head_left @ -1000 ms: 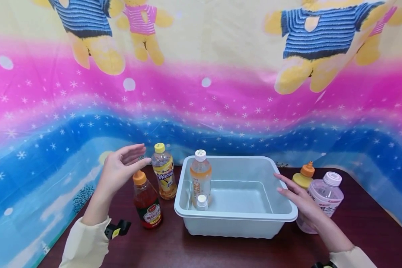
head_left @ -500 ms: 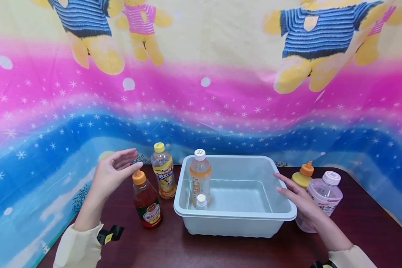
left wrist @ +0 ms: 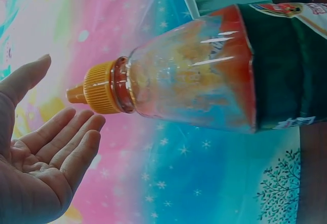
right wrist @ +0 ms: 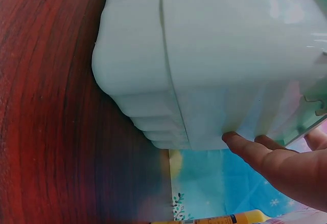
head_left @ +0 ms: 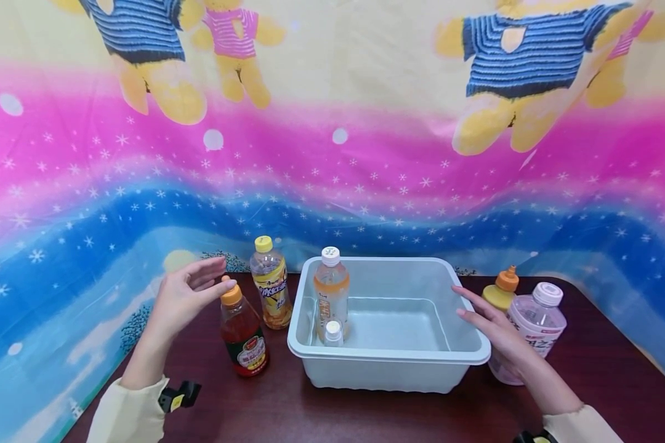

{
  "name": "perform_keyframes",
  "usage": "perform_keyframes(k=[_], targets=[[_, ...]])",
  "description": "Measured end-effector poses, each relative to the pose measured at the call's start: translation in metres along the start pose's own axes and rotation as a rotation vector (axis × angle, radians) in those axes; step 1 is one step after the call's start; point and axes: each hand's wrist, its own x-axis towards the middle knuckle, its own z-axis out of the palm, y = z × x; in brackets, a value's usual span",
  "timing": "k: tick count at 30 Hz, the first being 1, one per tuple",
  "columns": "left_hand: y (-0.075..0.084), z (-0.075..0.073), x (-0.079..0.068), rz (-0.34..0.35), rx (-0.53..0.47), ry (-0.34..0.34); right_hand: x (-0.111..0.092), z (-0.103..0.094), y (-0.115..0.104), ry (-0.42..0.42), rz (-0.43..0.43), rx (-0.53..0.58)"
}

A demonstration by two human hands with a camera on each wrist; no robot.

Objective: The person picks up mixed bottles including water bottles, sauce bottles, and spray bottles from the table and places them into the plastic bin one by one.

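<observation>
Compared with a second ago, the left hand (head_left: pixel 185 292) has been lowered beside the orange cap (head_left: pixel 231 294) of the red sauce bottle (head_left: pixel 244 344), fingers extended, nothing gripped. The tub (head_left: pixel 388 372) is pinched at its edge by the right hand (head_left: pixel 501 332). Six bottles are counted: two left of the tub, two inside, two right. The red sauce bottle is stood upright on the table (head_left: pixel 288 418), its dark-green label topped by a clear, smeared shoulder.

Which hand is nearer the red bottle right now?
Left. The left hand is open close by the orange cap of the red bottle; the right hand is farther off, across the tub, at its right rim.
</observation>
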Motion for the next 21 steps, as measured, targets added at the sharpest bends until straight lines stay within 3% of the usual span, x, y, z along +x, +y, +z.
perform_keyframes(k=[21], targets=[[-0.015,0.006,-0.002,-0.055,0.020,-0.030,0.000,0.000,-0.001,-0.001,0.016,0.008]])
